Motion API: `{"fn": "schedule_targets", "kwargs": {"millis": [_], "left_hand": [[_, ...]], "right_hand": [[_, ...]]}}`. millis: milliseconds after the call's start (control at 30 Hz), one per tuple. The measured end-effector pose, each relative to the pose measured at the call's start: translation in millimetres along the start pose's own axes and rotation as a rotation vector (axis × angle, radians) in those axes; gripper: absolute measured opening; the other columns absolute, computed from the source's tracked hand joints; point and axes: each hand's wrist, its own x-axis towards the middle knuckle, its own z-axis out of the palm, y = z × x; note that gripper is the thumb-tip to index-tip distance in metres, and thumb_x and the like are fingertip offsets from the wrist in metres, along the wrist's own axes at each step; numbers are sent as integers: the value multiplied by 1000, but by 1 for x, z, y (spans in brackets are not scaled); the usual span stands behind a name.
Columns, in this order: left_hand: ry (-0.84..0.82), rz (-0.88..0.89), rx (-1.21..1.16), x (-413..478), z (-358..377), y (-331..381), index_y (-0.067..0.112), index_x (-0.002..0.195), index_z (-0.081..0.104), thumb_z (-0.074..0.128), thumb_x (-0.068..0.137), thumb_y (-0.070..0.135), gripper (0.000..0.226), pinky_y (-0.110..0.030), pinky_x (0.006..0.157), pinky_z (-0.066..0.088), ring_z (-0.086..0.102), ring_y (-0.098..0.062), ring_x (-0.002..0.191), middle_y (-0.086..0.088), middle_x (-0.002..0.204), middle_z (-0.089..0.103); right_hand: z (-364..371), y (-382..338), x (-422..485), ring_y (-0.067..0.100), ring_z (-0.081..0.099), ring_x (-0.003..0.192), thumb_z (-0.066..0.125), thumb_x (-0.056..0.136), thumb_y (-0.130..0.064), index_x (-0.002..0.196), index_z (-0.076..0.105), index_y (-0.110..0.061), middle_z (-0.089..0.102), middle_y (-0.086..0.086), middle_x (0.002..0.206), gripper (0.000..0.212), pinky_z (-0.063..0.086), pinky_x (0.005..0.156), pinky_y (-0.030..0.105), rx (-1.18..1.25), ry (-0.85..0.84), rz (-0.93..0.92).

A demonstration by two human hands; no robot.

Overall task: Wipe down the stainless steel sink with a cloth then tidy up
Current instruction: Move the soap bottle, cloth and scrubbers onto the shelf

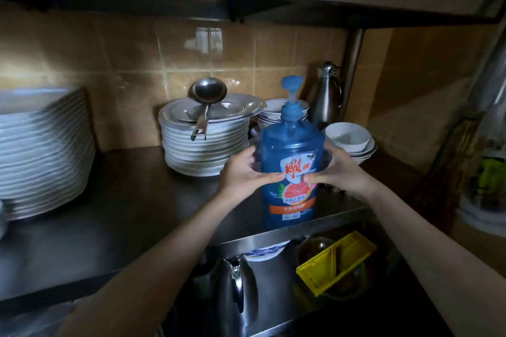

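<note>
Tidy-up phase, by my read: sink and cloth aren't in sight from here, and the dish soap bottle (290, 167) is going onto the steel shelf (123, 213).

- Grip: left hand (243, 172) and right hand (336, 169) clamp the bottle's midsection from 9 and 3 o'clock. Thumbs lie across the front label with the tips close together, fingers curl round the back. Firm two-hand wrap, not a pinch.
- Bottle: upright, pump head up, base right at the shelf's front lip. Can't tell if the base is fully down or just off the steel.
- Neighbours: plate stack (205, 145) with a ladle (208, 96) on top at the bottle's 10 o'clock, just beside the left hand. Bowls (347, 137) at 2 o'clock, steel flask (327, 96) at 1 o'clock, all near.

To do this well:
- Seat it further in, toward 12 o'clock. At the lip it could tip off onto the kettle (235, 287) and yellow crate (336, 262) on the level below.
- The gap between plates and bowls looks tight, so slide it straight in and keep the knuckles off the plates, or the ladle goes.
- Keep it vertical, because the pump may drip.
- Let go only once the base sits flat.
</note>
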Motion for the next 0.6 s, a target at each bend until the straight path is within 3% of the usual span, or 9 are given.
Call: {"fn": "schedule_targets", "kwargs": {"millis": [67,167,233,333,433,500,600], "left_hand": [[-9,-23,16,12,5,-7,14,115,62,88,59,23,62,-10,60,47,65,4,75,3,101,73],[-9,-62,23,28,10,-13,16,129,54,87,57,33,80,-27,73,55,67,-9,89,-1,111,70],[-13,-81,15,36,12,-15,17,132,51,87,57,34,85,-37,79,57,68,-18,95,-3,114,69],[-18,-73,-4,42,15,-16,24,127,53,86,56,37,79,-40,78,57,69,-18,92,0,109,70],[-33,-70,21,43,16,-16,32,124,52,85,56,42,76,-36,77,57,68,-18,96,3,109,69],[-43,-110,113,43,14,-14,29,132,45,81,53,54,90,-40,87,53,63,-21,106,1,119,63],[-95,-142,380,38,8,-11,28,143,30,75,59,57,100,-47,102,40,50,-22,122,-6,137,50]], "right_hand": [[-6,9,10,6,67,100,83,62,1,115,57,-24,72,-12,106,64,54,74,17,20,-9,23],[-12,16,19,3,67,98,88,51,-33,114,57,-24,72,-14,105,70,53,73,15,60,-24,55],[-15,21,24,4,67,99,89,47,-43,114,57,-26,72,-14,105,76,53,73,16,78,-20,72],[-21,29,29,2,65,102,87,53,-37,117,56,-29,71,-15,108,72,54,74,15,48,-24,87],[-27,32,32,-3,64,101,82,65,-13,115,55,-30,70,-21,106,60,56,75,16,-28,-24,100],[-28,31,31,-4,64,100,79,69,-1,114,55,-32,70,-23,105,60,53,72,12,-65,-27,112],[-27,26,23,-3,63,105,80,70,-7,118,53,-35,69,-21,109,61,52,76,12,-107,-39,127]]}}
